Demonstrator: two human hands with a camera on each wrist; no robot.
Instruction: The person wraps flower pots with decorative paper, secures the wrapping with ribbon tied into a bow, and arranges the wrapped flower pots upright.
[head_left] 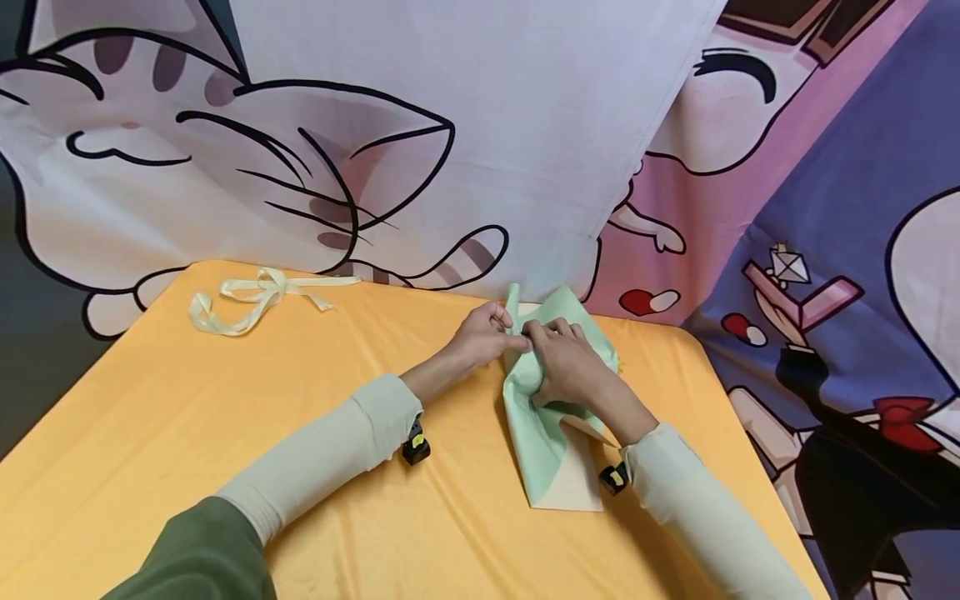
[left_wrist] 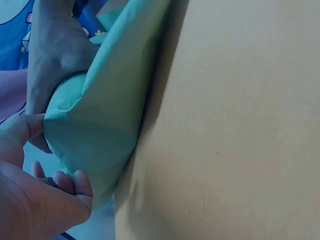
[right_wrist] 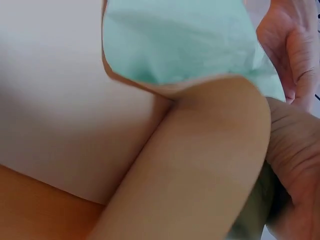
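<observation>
A sheet of mint-green wrapping paper [head_left: 525, 433], pale on its inner side, stands bunched and folded at the right of the table. My right hand [head_left: 566, 362] grips its gathered middle from above, fingers bent over the folds. At the left side of the gather, my left hand [head_left: 483, 335] pinches the paper's edge; its thumb lies against the green folds in the left wrist view, with the other fingers curled below. In the right wrist view a pale flap [right_wrist: 200, 165] of the paper curves up beside my right hand. What lies inside the folds is hidden.
A cream ribbon [head_left: 273, 287] tied in a loose bow lies at the table's back left. Small yellow bits [head_left: 621, 367] show at the paper's right edge. Yellow cloth [head_left: 360, 500] covers the table, and a printed cartoon curtain [head_left: 540, 150] hangs right behind its back edge.
</observation>
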